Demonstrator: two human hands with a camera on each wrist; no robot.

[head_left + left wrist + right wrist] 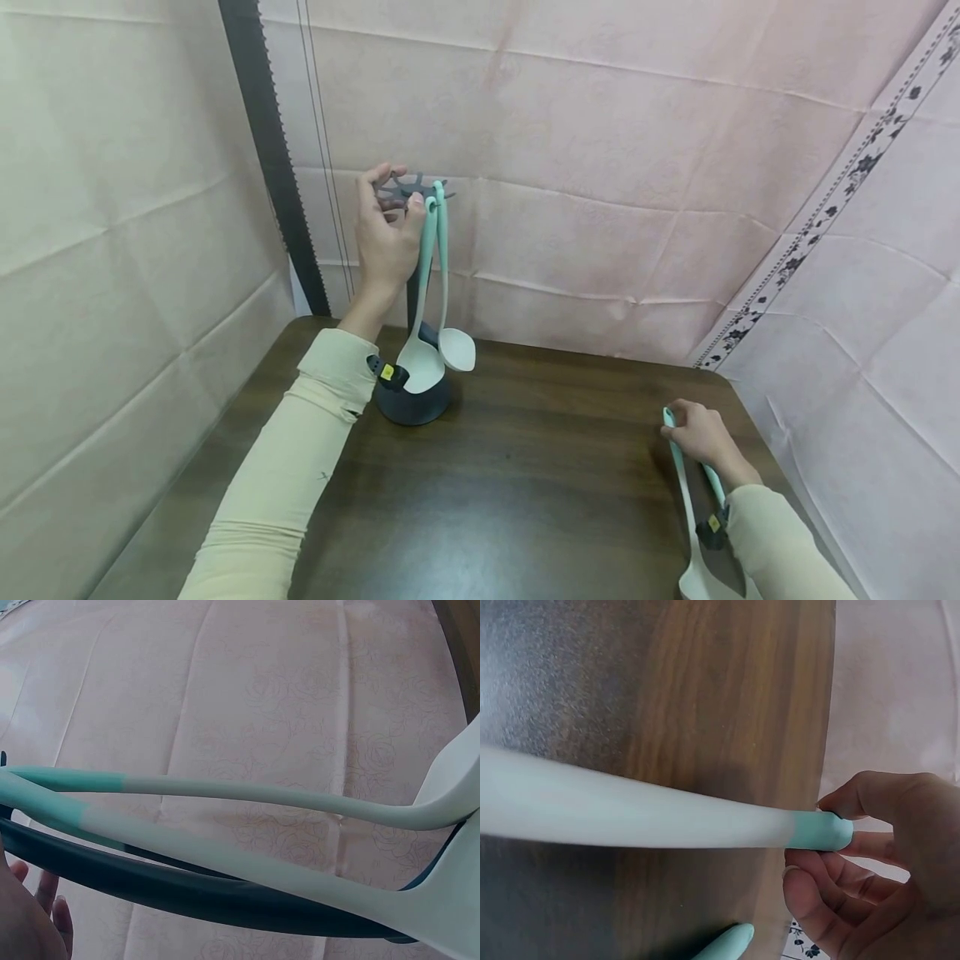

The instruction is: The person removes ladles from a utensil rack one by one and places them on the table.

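In the head view, my left hand (386,237) is raised to the top of a dark utensil stand (414,406), its fingers and thumb around the hooks. A white spoon (422,365) and a ladle (457,350), both with turquoise handles, hang from it next to the hand. The left wrist view shows their stems (247,855) beside the dark pole (172,889). At the right, my right hand (705,433) pinches the turquoise handle end (821,830) of a white spatula (684,492), tilted up; its head is partly cut off by the frame.
Another turquoise handle (712,482) lies under the right forearm, its lower part mostly hidden. The brown wooden table (517,467) meets a pale cloth wall (570,200) at the back, with more cloth on both sides.
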